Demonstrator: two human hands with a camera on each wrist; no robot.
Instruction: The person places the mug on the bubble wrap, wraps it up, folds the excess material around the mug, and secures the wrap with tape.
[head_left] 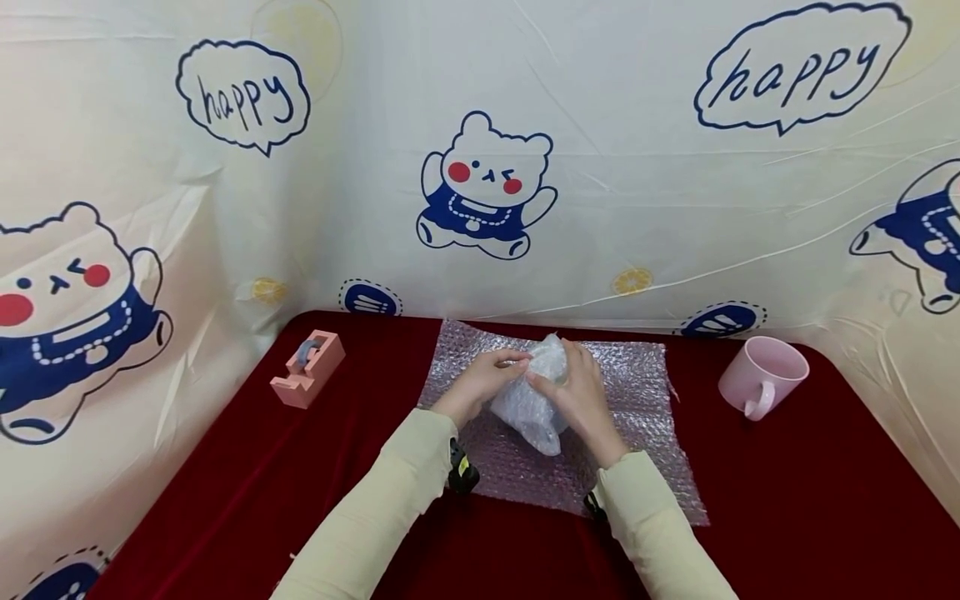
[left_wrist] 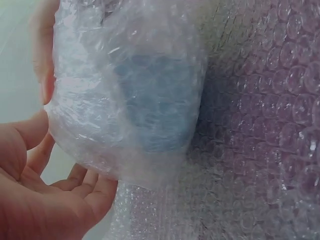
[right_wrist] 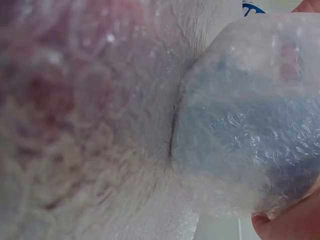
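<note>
A bundle of clear bubble wrap (head_left: 528, 414) stands tilted over the middle of a flat bubble wrap sheet (head_left: 637, 417). Through its layers a blurred bluish object (left_wrist: 157, 102) shows, its kind hidden. My left hand (head_left: 487, 377) pinches the bundle's upper left edge, the thumb in front and the fingers curled beneath the wrap. On the other side, my right hand (head_left: 581, 390) grips the bundle, thumb on the near face and fingers round the far right. In the right wrist view only part of that hand shows, by the bundle's lower edge.
A pink tape dispenser (head_left: 318, 367) with a roll of tape sits at the left on the dark red tablecloth (head_left: 247, 492). To the right stands a pink mug (head_left: 742, 375), its handle towards me. A printed white curtain (head_left: 630, 192) hangs behind the table.
</note>
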